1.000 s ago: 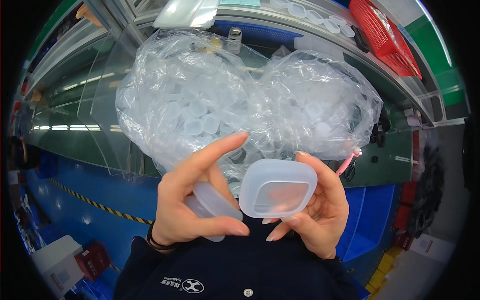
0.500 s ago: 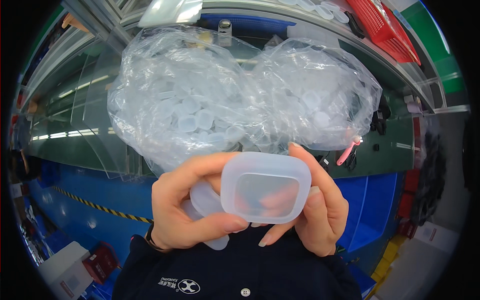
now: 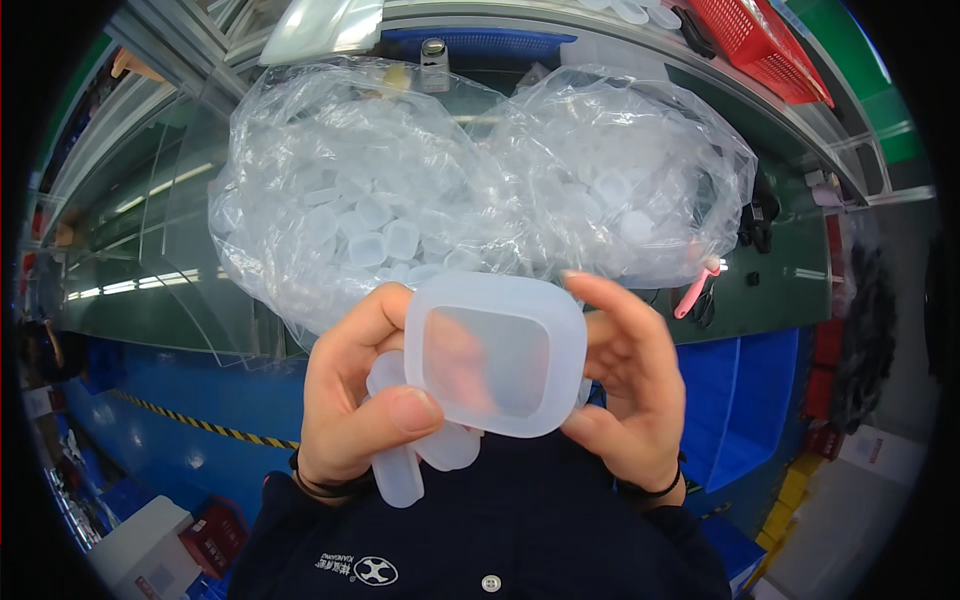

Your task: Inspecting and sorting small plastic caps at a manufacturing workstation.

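Observation:
A frosted, translucent rounded-square plastic piece with a thick rim is held up in front of my chest. My left hand grips its left side, the thumb near the lower left corner. More frosted plastic pieces are tucked in the same hand and stick out below the thumb. On the other side my right hand holds the piece's right edge, thumb low and index finger high. Some fingers show blurred through the piece. Beyond the hands lie two clear plastic bags full of similar pieces.
Both bags rest on a dark green table. At its right is a pink-handled tool. A blue tray and a small metal-topped bottle stand at the back. A red basket sits far right; blue bins stand below the table.
The square piece has moved left and slightly up and has turned a little. My right hand has shifted its fingers along the edge. The pieces in my left hand have swung lower.

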